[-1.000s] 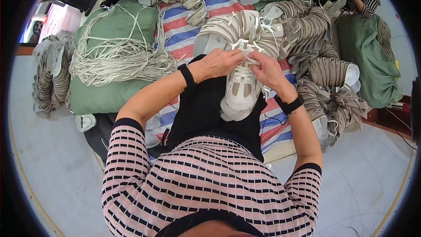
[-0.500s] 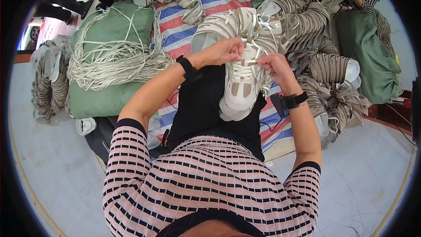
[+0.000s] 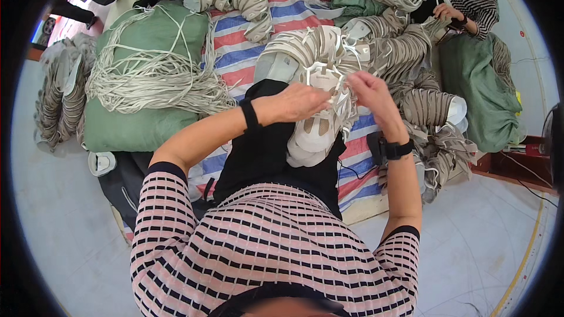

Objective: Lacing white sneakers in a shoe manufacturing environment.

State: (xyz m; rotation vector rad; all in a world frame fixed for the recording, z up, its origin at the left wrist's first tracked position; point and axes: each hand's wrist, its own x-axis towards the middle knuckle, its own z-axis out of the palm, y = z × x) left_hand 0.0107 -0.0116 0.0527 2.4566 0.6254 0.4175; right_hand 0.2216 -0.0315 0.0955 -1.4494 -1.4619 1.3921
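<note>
On my lap lies a beige and white shoe upper [image 3: 314,140], its rounded toe toward me and its tongue [image 3: 322,77] pointing away. A white shoelace [image 3: 338,84] runs beside the tongue up to the pinched fingertips of my right hand [image 3: 376,97]. My left hand [image 3: 298,103] reaches across the lacing from the left, back of the hand up, fingers closed. What its fingertips hold is hidden, and they cover much of the lacing. Behind the tongue, a curved row of nested shoe uppers [image 3: 305,44] fans out.
A green sack [image 3: 141,132] at left carries a heap of white laces [image 3: 147,85]. Stacked uppers [image 3: 432,107] and another green sack [image 3: 482,94] are at right. A striped sheet [image 3: 235,41] covers the floor. A co-worker's hand [image 3: 448,12] is at far right.
My left hand has come nearer to me and moved over the lacing, hiding it. The right hand has lifted slightly beside the tongue. At far right the co-worker's hand has moved down onto stacked uppers.
</note>
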